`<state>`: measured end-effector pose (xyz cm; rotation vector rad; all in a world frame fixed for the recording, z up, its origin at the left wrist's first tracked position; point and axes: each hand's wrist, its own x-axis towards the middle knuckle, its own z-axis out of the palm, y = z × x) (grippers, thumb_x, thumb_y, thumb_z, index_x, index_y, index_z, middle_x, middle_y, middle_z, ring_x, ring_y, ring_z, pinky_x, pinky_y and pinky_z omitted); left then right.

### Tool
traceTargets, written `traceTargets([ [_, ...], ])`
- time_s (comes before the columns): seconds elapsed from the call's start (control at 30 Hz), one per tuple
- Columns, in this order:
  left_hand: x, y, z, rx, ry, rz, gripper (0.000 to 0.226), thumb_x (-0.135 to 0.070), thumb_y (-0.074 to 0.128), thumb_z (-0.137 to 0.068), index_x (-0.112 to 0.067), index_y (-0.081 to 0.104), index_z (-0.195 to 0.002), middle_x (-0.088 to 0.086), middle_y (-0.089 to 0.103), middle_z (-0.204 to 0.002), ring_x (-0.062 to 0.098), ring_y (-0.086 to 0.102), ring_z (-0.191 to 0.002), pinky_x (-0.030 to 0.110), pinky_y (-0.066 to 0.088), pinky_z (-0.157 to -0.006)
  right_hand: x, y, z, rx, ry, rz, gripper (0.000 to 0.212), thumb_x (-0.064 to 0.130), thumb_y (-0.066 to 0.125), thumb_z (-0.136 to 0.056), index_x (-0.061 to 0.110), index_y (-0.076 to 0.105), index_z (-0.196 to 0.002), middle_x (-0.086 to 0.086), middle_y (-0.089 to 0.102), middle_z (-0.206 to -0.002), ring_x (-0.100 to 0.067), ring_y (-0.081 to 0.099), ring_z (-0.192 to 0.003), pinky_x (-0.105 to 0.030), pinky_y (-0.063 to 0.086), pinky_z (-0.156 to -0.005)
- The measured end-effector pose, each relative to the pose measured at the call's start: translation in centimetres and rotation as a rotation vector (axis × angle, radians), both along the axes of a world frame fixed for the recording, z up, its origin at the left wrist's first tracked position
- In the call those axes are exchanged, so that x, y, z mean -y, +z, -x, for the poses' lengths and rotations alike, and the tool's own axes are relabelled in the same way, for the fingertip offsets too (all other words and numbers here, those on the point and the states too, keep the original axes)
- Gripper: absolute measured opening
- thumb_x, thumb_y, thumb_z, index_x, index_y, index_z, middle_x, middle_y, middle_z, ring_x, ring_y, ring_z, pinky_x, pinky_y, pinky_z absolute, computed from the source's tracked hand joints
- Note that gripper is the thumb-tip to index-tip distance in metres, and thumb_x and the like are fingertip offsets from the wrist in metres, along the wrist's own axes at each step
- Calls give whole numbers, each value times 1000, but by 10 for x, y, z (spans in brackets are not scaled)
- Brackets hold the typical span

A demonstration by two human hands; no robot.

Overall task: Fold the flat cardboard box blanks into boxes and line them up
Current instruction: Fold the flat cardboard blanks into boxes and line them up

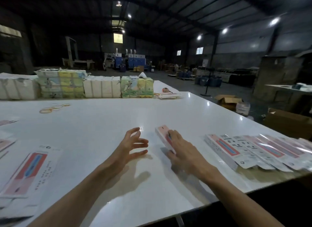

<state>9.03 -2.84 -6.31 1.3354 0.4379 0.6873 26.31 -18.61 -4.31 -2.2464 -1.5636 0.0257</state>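
At the near left edge of the table (101, 118) a flat box blank (28, 169) lies printed side up. The blanks around it are blurred and cut off by the frame.

Further in, the left hand (133, 142) hovers above the table, fingers spread apart and loosely bent, holding nothing. Just to its right, the right hand (182, 150) lies on a folded pink box (162, 133), with its fingers stretched flat along the top. The hand covers the box's near end, so only the far end shows.

Well to the right, a row of boxes (253, 150) lies overlapping. Glare blurs their print, and the row runs out of frame.

Further off lie loose rubber bands (54, 107). Tied paper bundles (101, 89) line the far edge of the table. A small reddish object (166, 90) beside them is too small to make out.
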Motion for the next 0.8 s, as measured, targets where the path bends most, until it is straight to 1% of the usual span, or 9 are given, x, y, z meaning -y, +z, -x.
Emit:
traceTargets([
  [0.07, -2, -3, 2, -27, -58, -98, 47, -45, 65, -96, -23, 62, -137, 13, 75, -110, 30, 71, -113, 39, 62, -92, 23, -3, -27, 32, -96, 53, 57, 39, 56, -103, 26, 25, -149, 1, 40, -150, -26, 57, -124, -41, 53, -98],
  [0.13, -2, -6, 3, -47, -111, -203, 28, -29, 63, -104, -18, 70, -129, 12, 73, -101, 28, 71, -107, 36, 61, -94, 42, -8, -52, 171, -209, 152, 60, 32, 48, -105, 18, 23, -157, -5, 27, -164, -31, 26, -155, -48, 31, -124],
  [0.17, -1, -7, 3, -60, -127, -241, 24, -23, 61, -106, -17, 72, -127, 10, 72, -98, 24, 70, -102, 35, 60, -95, 50, -9, -61, 234, -265, 188, 61, 30, 43, -106, 15, 20, -160, -7, 17, -170, -30, 10, -160, -48, 16, -130],
  [0.23, 0, -7, 5, -99, -148, -309, 22, -18, 59, -108, -17, 74, -124, 7, 71, -93, 19, 69, -96, 31, 58, -96, 63, -9, -74, 303, -334, 197, 58, 28, 38, -107, 14, 21, -161, -7, 13, -172, -28, 3, -161, -45, 8, -131],
  [0.4, -4, -11, 5, -129, -163, -355, 21, -20, 59, -108, -21, 76, -120, 8, 71, -93, 17, 69, -93, 24, 56, -89, 85, -7, -88, 319, -383, 164, 51, 33, 40, -108, 20, 30, -156, -5, 29, -166, -22, 19, -157, -43, 17, -128],
  [0.53, -7, -12, 2, -174, -150, -388, 21, -18, 59, -108, -23, 77, -116, 7, 73, -91, 16, 68, -88, 18, 53, -81, 87, -1, -92, 428, -417, 209, 54, 29, 40, -109, 18, 26, -160, -8, 26, -167, -27, 17, -158, -46, 11, -130],
  [0.63, -4, -8, 1, -164, -131, -382, 23, -12, 58, -106, -20, 78, -115, 9, 72, -90, 18, 68, -86, 22, 56, -80, 56, 5, -76, 419, -305, 145, 55, 33, 38, -113, 18, 22, -163, -6, 14, -174, -28, 10, -161, -44, 11, -129],
  [0.7, 0, -5, 2, -141, -97, -341, 26, -8, 56, -106, -18, 79, -112, 10, 71, -88, 20, 66, -81, 27, 57, -76, 21, 8, -55, 413, -180, 76, 55, 37, 40, -112, 19, 26, -163, -6, 16, -173, -27, 17, -160, -43, 20, -128],
  [0.8, 6, 0, 6, -127, 40, -328, 33, -3, 52, -103, -18, 80, -97, 6, 64, -77, 21, 57, -67, 25, 46, -61, -39, 8, -16, 475, -21, -75, 46, 35, 47, -109, 19, 43, -152, -5, 46, -153, -25, 48, -136, -37, 49, -108],
])
